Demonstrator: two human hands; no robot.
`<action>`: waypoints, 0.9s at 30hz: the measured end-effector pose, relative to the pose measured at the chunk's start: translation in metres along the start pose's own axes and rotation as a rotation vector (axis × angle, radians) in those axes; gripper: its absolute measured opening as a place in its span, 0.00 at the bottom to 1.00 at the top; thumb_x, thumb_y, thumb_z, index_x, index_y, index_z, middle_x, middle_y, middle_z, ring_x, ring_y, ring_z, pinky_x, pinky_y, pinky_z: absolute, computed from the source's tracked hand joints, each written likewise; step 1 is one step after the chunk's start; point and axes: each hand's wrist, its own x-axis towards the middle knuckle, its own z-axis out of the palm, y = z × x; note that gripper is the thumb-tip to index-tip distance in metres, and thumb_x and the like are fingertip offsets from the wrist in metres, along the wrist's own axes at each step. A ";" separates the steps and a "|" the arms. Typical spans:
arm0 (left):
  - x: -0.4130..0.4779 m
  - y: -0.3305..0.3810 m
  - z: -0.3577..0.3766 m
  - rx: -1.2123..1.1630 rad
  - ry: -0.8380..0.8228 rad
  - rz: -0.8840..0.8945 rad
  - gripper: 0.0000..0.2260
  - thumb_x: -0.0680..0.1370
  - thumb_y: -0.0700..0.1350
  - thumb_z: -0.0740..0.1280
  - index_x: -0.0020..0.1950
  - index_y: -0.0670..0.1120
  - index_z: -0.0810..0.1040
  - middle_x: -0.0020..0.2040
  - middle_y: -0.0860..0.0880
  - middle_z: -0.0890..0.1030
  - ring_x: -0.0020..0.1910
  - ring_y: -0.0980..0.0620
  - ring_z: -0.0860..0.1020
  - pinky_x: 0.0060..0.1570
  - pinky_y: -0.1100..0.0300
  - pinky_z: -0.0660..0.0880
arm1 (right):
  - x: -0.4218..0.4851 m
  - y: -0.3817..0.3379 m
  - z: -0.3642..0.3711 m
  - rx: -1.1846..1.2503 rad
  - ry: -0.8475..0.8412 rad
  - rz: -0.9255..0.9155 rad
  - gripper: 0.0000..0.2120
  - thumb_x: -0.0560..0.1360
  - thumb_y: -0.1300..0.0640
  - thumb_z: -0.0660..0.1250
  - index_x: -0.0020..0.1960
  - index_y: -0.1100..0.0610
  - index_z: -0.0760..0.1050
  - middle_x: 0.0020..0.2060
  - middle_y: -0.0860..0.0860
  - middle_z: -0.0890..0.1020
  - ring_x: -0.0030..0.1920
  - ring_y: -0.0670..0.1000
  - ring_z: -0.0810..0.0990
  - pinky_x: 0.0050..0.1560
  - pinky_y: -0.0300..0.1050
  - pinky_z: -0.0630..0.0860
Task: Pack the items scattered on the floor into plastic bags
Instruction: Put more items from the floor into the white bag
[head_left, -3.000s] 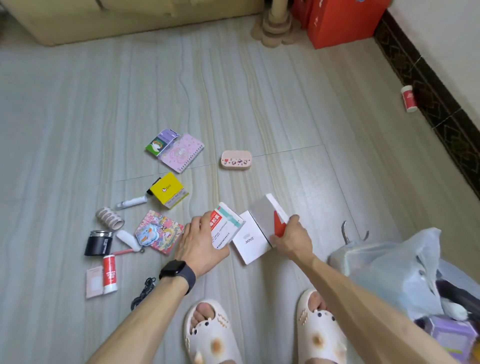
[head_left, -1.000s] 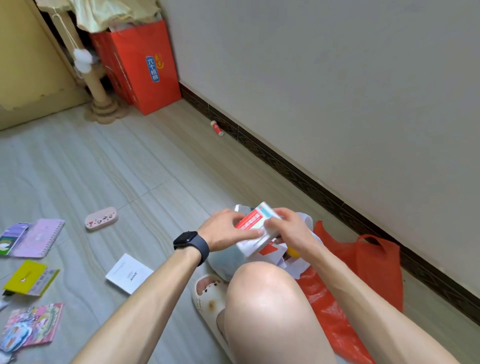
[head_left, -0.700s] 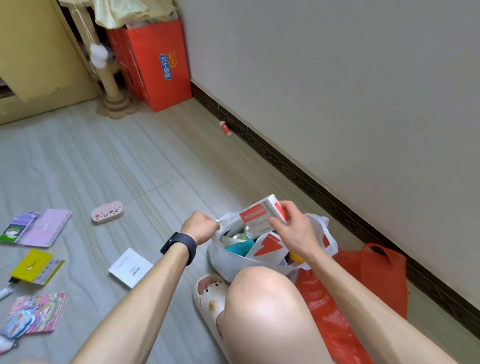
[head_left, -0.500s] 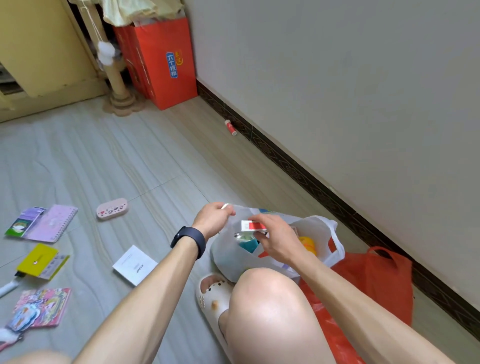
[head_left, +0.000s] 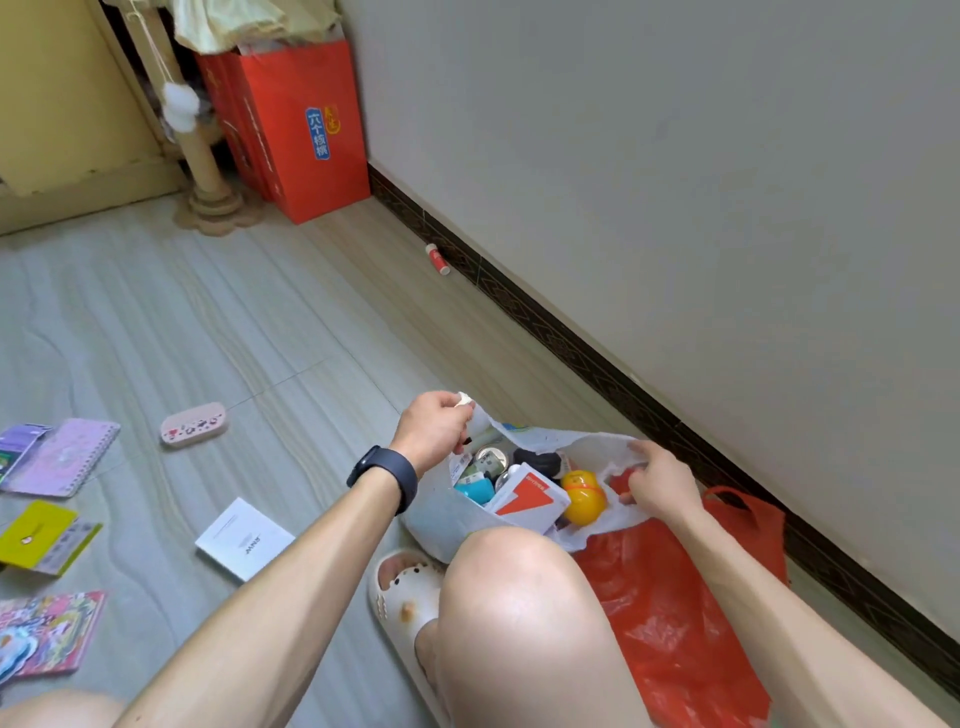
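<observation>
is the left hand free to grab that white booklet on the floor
Probably not yet: the left hand grips the white bag, though the booklet lies uncovered beside that forearm.

Both arms reach forward, left grip (head_left: 434, 428) and right grip (head_left: 662, 478) each pinching the bag (head_left: 441, 514) rim.

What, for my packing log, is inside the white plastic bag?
Visible in the white plastic bag: a white box with a red mark, a yellow toy, a teal item and a black item. Anything beneath them is covered.
</observation>
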 end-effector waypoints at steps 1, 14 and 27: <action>0.003 0.006 -0.003 -0.101 0.039 -0.024 0.07 0.78 0.41 0.65 0.39 0.44 0.78 0.22 0.53 0.70 0.23 0.52 0.68 0.33 0.60 0.67 | -0.002 -0.006 -0.008 0.126 0.059 -0.023 0.29 0.71 0.67 0.59 0.71 0.52 0.73 0.58 0.53 0.83 0.62 0.56 0.79 0.59 0.45 0.75; 0.000 -0.007 -0.019 0.377 0.100 0.203 0.11 0.79 0.45 0.61 0.60 0.56 0.67 0.41 0.49 0.79 0.42 0.47 0.77 0.40 0.56 0.71 | -0.012 -0.034 -0.014 -0.078 0.133 -0.320 0.13 0.77 0.51 0.64 0.60 0.45 0.78 0.61 0.51 0.71 0.51 0.54 0.78 0.51 0.46 0.74; -0.030 -0.017 -0.018 1.443 0.061 0.213 0.19 0.78 0.41 0.62 0.69 0.50 0.66 0.79 0.41 0.48 0.44 0.46 0.82 0.35 0.59 0.67 | -0.036 -0.043 0.003 -0.803 -0.003 -0.241 0.34 0.65 0.45 0.73 0.69 0.45 0.66 0.66 0.54 0.59 0.62 0.60 0.65 0.46 0.48 0.70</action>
